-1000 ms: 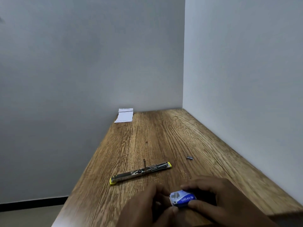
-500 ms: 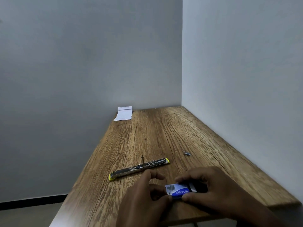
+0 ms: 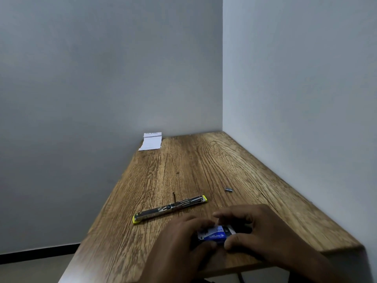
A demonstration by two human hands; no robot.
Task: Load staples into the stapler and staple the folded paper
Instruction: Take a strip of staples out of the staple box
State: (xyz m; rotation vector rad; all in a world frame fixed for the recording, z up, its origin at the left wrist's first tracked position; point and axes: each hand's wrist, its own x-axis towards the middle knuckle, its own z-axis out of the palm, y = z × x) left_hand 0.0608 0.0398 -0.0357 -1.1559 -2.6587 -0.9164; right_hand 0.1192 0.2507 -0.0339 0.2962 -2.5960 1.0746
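Note:
A small blue-and-white staple box (image 3: 214, 234) sits low on the wooden table (image 3: 183, 170), close to its near edge. My left hand (image 3: 179, 240) holds the box's left end with curled fingers and thumb. My right hand (image 3: 257, 229) grips its right end, where a white inner part shows. The stapler (image 3: 170, 208), opened out flat with yellow ends, lies just beyond my hands to the left. A folded white paper (image 3: 151, 141) rests at the far left corner against the wall.
A small strip of staples (image 3: 228, 189) lies loose on the table right of the stapler. Grey walls close off the far side and the right side. The table's left edge drops to the floor.
Both hands stayed on the staple box, and the box's white inner part now shows at the right end. The view shifted slightly.

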